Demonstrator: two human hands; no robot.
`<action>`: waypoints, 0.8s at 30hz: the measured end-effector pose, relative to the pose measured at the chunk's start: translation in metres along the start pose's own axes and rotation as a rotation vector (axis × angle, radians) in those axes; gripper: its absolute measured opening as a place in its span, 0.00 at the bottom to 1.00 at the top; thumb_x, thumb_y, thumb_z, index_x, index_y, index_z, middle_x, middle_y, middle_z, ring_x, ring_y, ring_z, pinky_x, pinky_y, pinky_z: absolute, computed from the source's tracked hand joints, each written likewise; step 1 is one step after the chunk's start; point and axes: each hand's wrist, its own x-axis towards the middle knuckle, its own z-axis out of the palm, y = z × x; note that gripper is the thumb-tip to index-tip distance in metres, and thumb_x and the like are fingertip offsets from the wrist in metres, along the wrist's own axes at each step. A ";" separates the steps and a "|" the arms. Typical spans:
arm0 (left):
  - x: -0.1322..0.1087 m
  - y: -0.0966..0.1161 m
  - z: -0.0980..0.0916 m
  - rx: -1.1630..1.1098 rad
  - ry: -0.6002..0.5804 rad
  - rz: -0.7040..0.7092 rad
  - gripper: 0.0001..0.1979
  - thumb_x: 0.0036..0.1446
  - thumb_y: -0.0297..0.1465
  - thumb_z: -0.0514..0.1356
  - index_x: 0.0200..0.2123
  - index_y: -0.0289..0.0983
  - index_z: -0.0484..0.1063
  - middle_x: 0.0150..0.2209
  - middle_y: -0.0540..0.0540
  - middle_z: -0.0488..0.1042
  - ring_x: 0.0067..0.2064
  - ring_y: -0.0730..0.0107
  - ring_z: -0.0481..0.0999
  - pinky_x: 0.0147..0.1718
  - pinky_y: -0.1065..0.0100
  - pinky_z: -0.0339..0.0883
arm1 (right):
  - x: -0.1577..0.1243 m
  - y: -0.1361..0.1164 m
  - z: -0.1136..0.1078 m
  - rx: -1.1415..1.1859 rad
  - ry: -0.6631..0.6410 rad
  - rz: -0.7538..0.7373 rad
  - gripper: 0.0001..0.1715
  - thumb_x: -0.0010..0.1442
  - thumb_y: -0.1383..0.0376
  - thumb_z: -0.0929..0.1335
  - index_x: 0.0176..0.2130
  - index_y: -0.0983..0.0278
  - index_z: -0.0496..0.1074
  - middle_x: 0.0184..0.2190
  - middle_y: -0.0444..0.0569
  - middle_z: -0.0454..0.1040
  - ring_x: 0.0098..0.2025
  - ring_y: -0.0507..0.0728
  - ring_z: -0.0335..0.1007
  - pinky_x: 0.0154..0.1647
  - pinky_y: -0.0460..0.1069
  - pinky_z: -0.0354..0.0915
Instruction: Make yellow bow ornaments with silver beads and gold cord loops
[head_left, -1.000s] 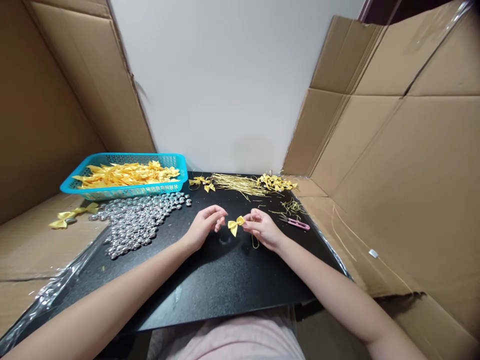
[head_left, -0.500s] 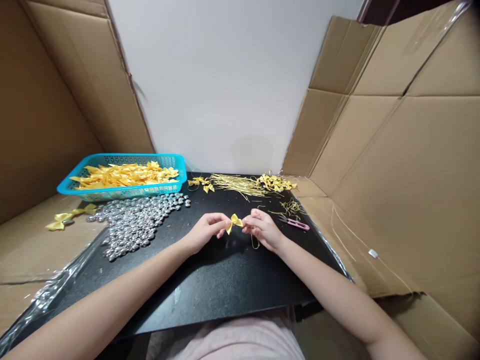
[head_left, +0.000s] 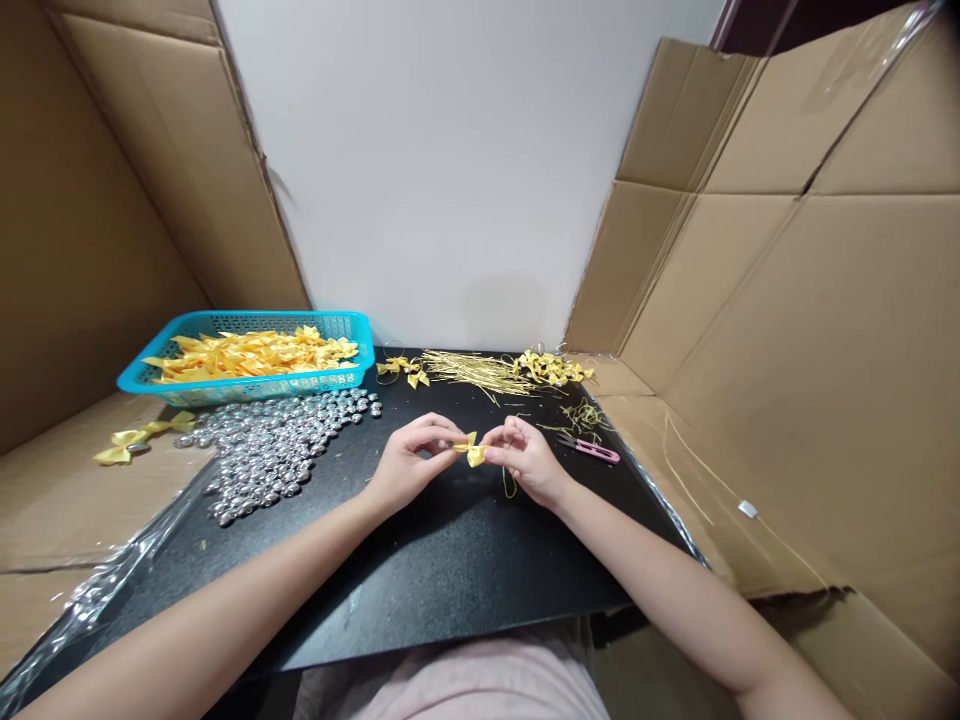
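Over the middle of the black table [head_left: 450,570], both my hands pinch one small yellow ribbon bow [head_left: 472,451]. My left hand [head_left: 411,462] grips its left side with thumb and fingers closed. My right hand [head_left: 525,458] holds the right side, and a thin gold thread [head_left: 510,486] hangs in a loop below it. The bow is held just above the tabletop.
A blue basket [head_left: 247,385] of yellow bows stands at the back left, with a spread of silver beads [head_left: 274,445] in front of it. Gold threads [head_left: 480,370] and finished bows [head_left: 551,367] lie at the back. Pink snips [head_left: 592,449] lie right of my hands. Cardboard walls surround the table.
My left hand has closed in from apart and taken hold of the bow's left side. The bow has turned and sits tighter between both hands.
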 end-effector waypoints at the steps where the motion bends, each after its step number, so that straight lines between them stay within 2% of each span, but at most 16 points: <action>1: 0.000 0.001 0.000 0.068 0.014 0.043 0.06 0.53 0.32 0.63 0.34 0.40 0.81 0.36 0.44 0.75 0.36 0.66 0.73 0.32 0.68 0.66 | 0.000 0.001 -0.001 -0.002 0.003 -0.005 0.34 0.37 0.62 0.79 0.23 0.60 0.51 0.27 0.41 0.75 0.30 0.53 0.71 0.37 0.50 0.66; 4: 0.000 0.006 0.000 0.242 0.048 0.166 0.06 0.51 0.33 0.65 0.34 0.42 0.81 0.36 0.44 0.77 0.37 0.64 0.72 0.39 0.64 0.65 | 0.001 0.004 -0.002 -0.017 -0.004 -0.012 0.34 0.38 0.62 0.79 0.23 0.60 0.50 0.27 0.41 0.75 0.30 0.52 0.70 0.37 0.50 0.65; 6: 0.000 0.010 0.001 0.217 0.030 0.135 0.05 0.50 0.34 0.66 0.31 0.43 0.82 0.32 0.45 0.78 0.34 0.64 0.71 0.39 0.64 0.64 | 0.002 0.006 -0.003 -0.066 -0.018 -0.023 0.34 0.39 0.61 0.78 0.24 0.60 0.49 0.28 0.42 0.74 0.30 0.52 0.70 0.38 0.50 0.65; 8: 0.000 0.011 0.003 0.044 0.050 -0.067 0.05 0.47 0.35 0.67 0.28 0.42 0.82 0.29 0.45 0.78 0.32 0.65 0.70 0.36 0.65 0.63 | 0.003 0.008 -0.004 -0.131 -0.023 -0.047 0.31 0.44 0.58 0.76 0.25 0.60 0.48 0.30 0.42 0.73 0.30 0.52 0.70 0.38 0.50 0.66; 10: 0.000 0.011 0.007 -0.162 0.130 -0.320 0.09 0.44 0.38 0.69 0.27 0.39 0.81 0.28 0.45 0.78 0.30 0.66 0.69 0.33 0.66 0.62 | 0.002 0.009 -0.005 -0.181 -0.030 -0.076 0.24 0.53 0.55 0.70 0.28 0.59 0.49 0.31 0.41 0.70 0.29 0.52 0.69 0.36 0.50 0.65; 12: 0.000 0.007 0.011 -0.301 0.186 -0.495 0.13 0.42 0.40 0.69 0.28 0.36 0.80 0.25 0.46 0.76 0.26 0.70 0.66 0.28 0.69 0.60 | 0.001 0.008 -0.007 -0.223 -0.067 -0.090 0.16 0.59 0.55 0.63 0.30 0.59 0.50 0.29 0.40 0.66 0.27 0.51 0.66 0.33 0.49 0.64; 15: 0.000 0.001 0.015 -0.414 0.163 -0.594 0.18 0.40 0.42 0.70 0.28 0.32 0.80 0.19 0.49 0.70 0.22 0.76 0.61 0.23 0.72 0.55 | -0.004 0.004 -0.009 -0.348 -0.173 -0.106 0.11 0.60 0.60 0.60 0.30 0.60 0.52 0.24 0.38 0.60 0.22 0.50 0.58 0.27 0.47 0.58; 17: 0.001 -0.001 0.017 -0.496 0.148 -0.646 0.19 0.37 0.41 0.71 0.28 0.31 0.80 0.20 0.49 0.70 0.22 0.77 0.61 0.23 0.73 0.55 | -0.007 0.000 -0.010 -0.453 -0.248 -0.120 0.11 0.61 0.62 0.61 0.28 0.61 0.54 0.21 0.37 0.58 0.22 0.50 0.53 0.26 0.47 0.54; 20: 0.003 0.000 0.018 -0.591 0.149 -0.697 0.19 0.35 0.40 0.72 0.28 0.30 0.80 0.24 0.46 0.72 0.24 0.77 0.63 0.24 0.73 0.56 | -0.010 -0.006 -0.010 -0.575 -0.339 -0.142 0.17 0.64 0.60 0.60 0.25 0.62 0.57 0.20 0.39 0.57 0.23 0.50 0.50 0.27 0.48 0.51; 24: 0.004 0.003 0.017 -0.675 0.176 -0.728 0.16 0.33 0.36 0.72 0.25 0.30 0.79 0.21 0.49 0.70 0.23 0.79 0.62 0.23 0.75 0.56 | -0.010 -0.009 -0.008 -0.659 -0.381 -0.152 0.23 0.66 0.56 0.59 0.22 0.63 0.59 0.20 0.40 0.58 0.24 0.50 0.52 0.29 0.48 0.51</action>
